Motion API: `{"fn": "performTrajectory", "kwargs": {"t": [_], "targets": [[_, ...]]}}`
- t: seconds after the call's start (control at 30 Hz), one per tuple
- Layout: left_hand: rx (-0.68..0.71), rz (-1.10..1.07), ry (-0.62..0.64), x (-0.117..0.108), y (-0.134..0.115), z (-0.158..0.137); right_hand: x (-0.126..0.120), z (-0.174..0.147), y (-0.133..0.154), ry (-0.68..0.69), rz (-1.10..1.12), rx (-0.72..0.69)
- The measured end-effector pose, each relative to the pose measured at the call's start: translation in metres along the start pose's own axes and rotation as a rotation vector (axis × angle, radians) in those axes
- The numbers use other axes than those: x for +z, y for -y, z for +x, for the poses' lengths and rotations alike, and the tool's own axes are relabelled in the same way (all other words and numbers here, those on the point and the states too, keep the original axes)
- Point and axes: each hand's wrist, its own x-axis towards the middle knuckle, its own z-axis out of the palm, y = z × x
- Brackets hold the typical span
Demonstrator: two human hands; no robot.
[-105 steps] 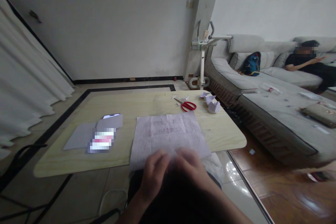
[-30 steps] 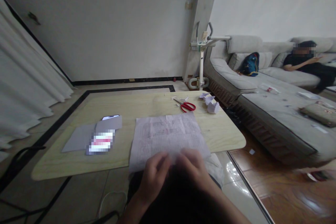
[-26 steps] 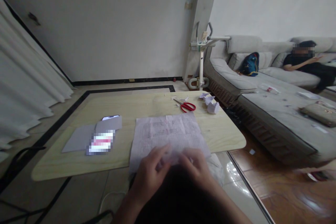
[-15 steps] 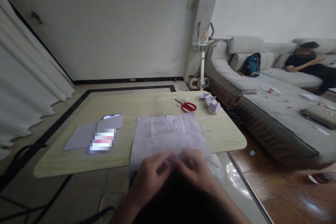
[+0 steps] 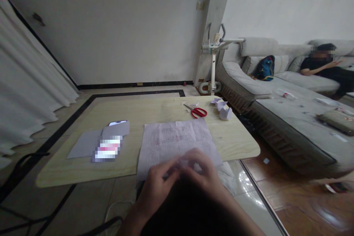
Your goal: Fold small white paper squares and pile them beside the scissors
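Observation:
My left hand [image 5: 162, 179] and my right hand [image 5: 203, 171] meet over the near edge of the table, fingertips pinched together. Between them is a small pale piece of paper [image 5: 183, 162], mostly covered by the fingers; its shape is hard to make out. Beneath and beyond the hands lies a large printed sheet [image 5: 177, 136], creased and hanging over the near edge. Past that sheet rest red-handled scissors [image 5: 198, 112], blades pointing away to the left. Several folded paper pieces [image 5: 225, 113] stand near the far right corner.
On the left of the wooden table [image 5: 149, 107] are blank paper sheets [image 5: 84, 145], a lit phone screen [image 5: 107, 149] and another phone [image 5: 117, 122] partly under paper. Small paper scraps lie by the scissors. A grey sofa [image 5: 293, 129] with a seated person [image 5: 318, 66] is at right.
The fingers of my right hand have shifted slightly upward around the paper, and my left fingers have moved a little. Everything on the table stays where it was.

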Motion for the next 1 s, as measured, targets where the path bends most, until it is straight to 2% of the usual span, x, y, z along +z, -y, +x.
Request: {"fn": "performTrajectory", "kwargs": {"t": [0.23,0.57,1.0], "targets": [[0.008,-0.009,0.004,0.001,-0.003,0.000,0.002,0.000,0.005,-0.025,-0.029,-0.024],[0.000,-0.055,0.025,0.005,-0.004,0.000,0.010,-0.005,-0.006,-0.124,-0.106,-0.088],[-0.102,-0.158,0.047,0.003,-0.011,0.001,0.004,-0.002,0.005,-0.010,-0.054,-0.049]]}}
